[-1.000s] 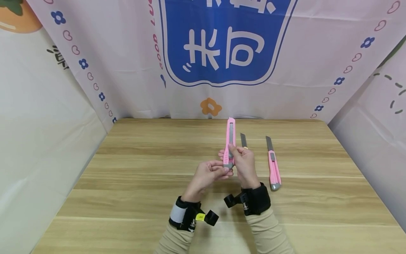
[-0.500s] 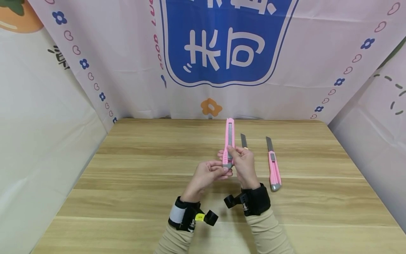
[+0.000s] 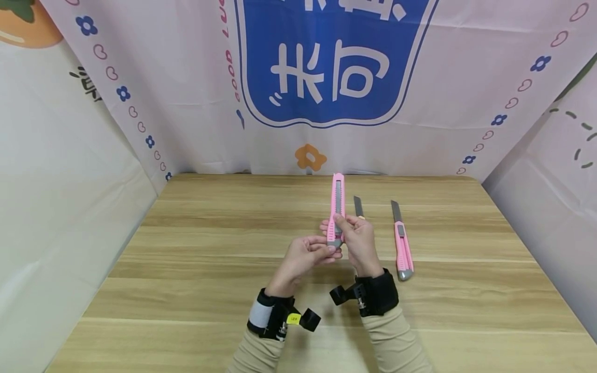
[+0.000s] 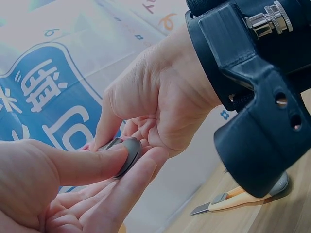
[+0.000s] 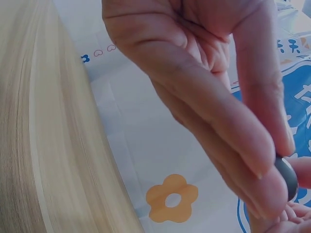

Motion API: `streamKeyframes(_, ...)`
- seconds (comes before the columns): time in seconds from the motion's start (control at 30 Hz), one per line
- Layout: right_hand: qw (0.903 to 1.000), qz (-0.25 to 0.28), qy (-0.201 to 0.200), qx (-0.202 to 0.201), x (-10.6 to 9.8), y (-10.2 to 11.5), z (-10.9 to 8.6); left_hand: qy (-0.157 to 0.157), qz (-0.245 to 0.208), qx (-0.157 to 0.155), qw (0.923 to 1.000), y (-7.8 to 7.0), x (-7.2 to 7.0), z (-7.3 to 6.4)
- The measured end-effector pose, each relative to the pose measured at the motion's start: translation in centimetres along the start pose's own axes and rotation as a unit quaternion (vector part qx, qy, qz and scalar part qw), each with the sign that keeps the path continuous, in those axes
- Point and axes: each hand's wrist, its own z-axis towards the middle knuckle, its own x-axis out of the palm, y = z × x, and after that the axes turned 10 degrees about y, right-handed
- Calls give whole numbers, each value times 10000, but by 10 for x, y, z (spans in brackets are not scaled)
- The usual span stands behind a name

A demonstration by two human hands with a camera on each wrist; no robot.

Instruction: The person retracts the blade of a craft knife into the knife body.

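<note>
A pink utility knife [image 3: 338,199] with a grey end cap [image 4: 129,155] is held up between both hands, its tip pointing away and no blade showing past it. My left hand [image 3: 305,256] pinches the grey cap between thumb and fingers. My right hand [image 3: 359,241] grips the lower handle, with the thumb [image 3: 344,223] lying on its front near the grey slider. In the right wrist view, the right fingers [image 5: 243,136] meet around the grey end [image 5: 287,177]. Behind the right hand, the blade [image 3: 358,206] of another knife sticks out; most of that knife is hidden.
A second pink utility knife [image 3: 403,248] lies on the wooden table [image 3: 196,248] to the right, blade extended. In the left wrist view, a yellow-orange knife [image 4: 238,199] lies on the table with its blade out. A printed cloth [image 3: 200,129] hangs along the table's far edge.
The held knife has shifted very slightly left, and the right thumb sits a little nearer its grey end than a second ago. Over the last half second, both hands keep still.
</note>
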Motion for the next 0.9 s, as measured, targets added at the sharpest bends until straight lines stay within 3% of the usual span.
streamKeyframes(0.9,9998,131,21,154,-1,1,2,36,-144,44,9999,0,0,2)
